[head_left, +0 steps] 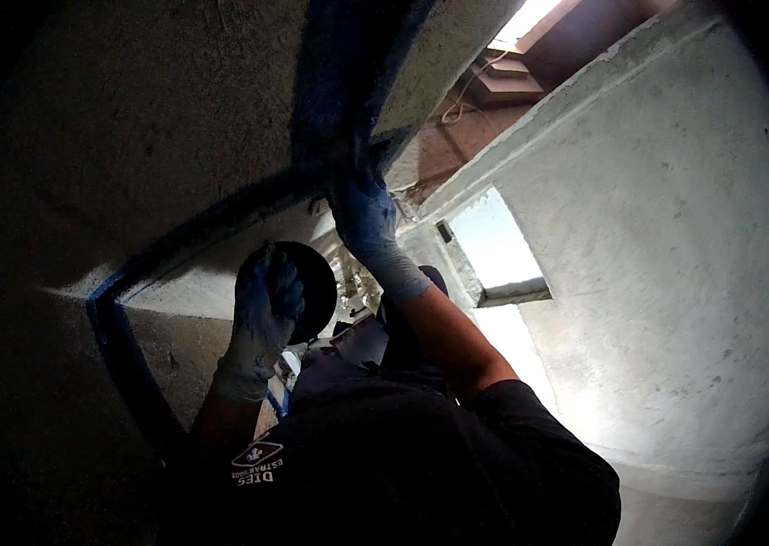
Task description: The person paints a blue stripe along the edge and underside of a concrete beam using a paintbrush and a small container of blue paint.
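My left hand [266,300], in a pale glove smeared dark blue, has its fingers curled at the edge of a round black bucket [316,296]. What lies in the bucket does not show. My right hand [366,214], in a similar blue-stained glove, reaches up to where dark blue bands meet on the rough grey wall [193,100]. Its fingers blend into the dark blue, so their pose and anything in them are hidden. One blue band [212,218] runs down leftward from that hand along an edge, then bends at a corner.
A pale plastered wall [667,209] with a bright square opening [498,246] rises at the right. Reddish-brown stepped surfaces [503,86] with a loose light cord [457,105] show at the top. Below my hands, small objects on the ground are partly hidden.
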Available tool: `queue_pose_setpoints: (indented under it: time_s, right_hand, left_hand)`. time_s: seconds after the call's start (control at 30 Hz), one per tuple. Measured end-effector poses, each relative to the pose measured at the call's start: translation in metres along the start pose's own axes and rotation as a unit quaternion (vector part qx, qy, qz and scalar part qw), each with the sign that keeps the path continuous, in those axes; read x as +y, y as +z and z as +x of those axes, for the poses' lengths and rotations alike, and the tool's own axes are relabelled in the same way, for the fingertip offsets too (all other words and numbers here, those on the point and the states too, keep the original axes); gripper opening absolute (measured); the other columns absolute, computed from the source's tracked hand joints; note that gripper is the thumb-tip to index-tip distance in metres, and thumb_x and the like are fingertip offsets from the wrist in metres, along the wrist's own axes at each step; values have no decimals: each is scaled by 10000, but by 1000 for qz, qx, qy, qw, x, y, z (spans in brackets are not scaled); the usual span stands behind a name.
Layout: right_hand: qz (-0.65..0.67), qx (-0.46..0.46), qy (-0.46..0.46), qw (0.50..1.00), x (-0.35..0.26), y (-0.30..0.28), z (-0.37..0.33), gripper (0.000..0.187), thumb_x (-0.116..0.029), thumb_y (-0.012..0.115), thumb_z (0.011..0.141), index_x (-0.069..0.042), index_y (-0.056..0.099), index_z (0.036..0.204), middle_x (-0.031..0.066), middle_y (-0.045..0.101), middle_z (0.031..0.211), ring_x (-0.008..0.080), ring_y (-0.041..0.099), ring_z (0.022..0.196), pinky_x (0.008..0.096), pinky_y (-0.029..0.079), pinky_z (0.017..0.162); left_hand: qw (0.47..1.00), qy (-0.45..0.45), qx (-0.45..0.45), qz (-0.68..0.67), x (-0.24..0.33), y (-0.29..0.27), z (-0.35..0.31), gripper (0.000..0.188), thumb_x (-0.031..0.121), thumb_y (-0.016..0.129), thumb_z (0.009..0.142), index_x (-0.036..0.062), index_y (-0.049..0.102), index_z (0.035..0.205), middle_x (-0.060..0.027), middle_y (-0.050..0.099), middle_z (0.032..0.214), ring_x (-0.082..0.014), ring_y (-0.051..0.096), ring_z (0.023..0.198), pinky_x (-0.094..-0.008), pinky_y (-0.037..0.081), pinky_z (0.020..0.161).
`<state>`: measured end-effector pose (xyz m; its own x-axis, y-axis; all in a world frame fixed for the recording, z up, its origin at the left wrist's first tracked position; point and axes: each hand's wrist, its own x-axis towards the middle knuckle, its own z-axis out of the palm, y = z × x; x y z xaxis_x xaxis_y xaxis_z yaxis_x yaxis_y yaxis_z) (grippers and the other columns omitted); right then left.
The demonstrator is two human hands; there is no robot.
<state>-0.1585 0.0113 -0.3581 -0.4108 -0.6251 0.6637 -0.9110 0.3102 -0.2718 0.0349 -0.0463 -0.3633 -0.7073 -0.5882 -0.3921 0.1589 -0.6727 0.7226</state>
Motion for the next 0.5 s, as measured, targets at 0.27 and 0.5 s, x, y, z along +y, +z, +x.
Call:
queue_pose_setpoints:
  time_s: [0.27,0.5]
  right_hand:
    - [63,-13,18,998,17,20,-10,207,-98,626,741,-61,611,944,180,541,1041,380,529,929,441,452,762]
    - [95,10,-6,995,19,19,-10,270,-55,610,729,-44,600,999,178,537,1057,385,503,976,438,436,815]
  left_hand:
    - [998,2,-33,45,-6,-13,8,356,458,531,861,194,575,1096,-13,601,1036,-163,537,914,-331,432,822]
    - [988,-137,70,-16,18,8,4,534,213,601,835,9,408,1289,-105,592,1047,-195,575,925,-336,481,827]
